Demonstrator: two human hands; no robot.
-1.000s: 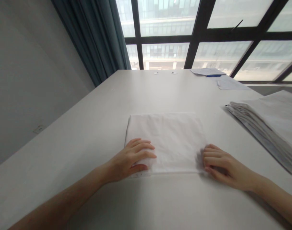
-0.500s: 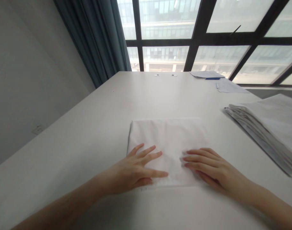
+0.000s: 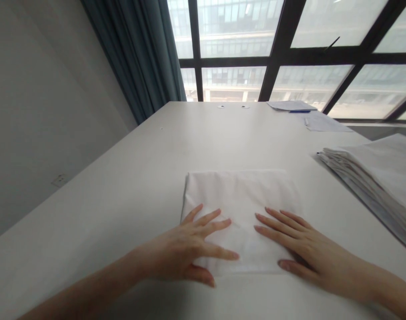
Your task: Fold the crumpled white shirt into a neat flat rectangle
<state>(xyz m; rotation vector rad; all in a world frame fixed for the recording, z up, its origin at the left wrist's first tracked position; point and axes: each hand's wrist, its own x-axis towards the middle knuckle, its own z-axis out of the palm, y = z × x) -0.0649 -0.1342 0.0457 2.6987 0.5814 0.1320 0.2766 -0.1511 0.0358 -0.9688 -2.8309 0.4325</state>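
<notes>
A folded white cloth lies on the white table in front of me, with faint wrinkles across its top. My left hand rests on its left part, open, fingers spread and pointing right. On the right part of the cloth lies my right hand, also open, with the fingers stretched out flat and the thumb apart near the front edge. Neither hand grips anything. The hands cover parts of the cloth's side and front edges.
A stack of folded white cloths lies at the right edge of the table. Papers and a blue pen are at the far right. Behind the table are a blue curtain and a dark-framed window.
My right hand's fingers have spread and flattened on the cloth, the thumb moving away from them. My left hand stays on the cloth, its thumb further out. The view has shifted slightly.
</notes>
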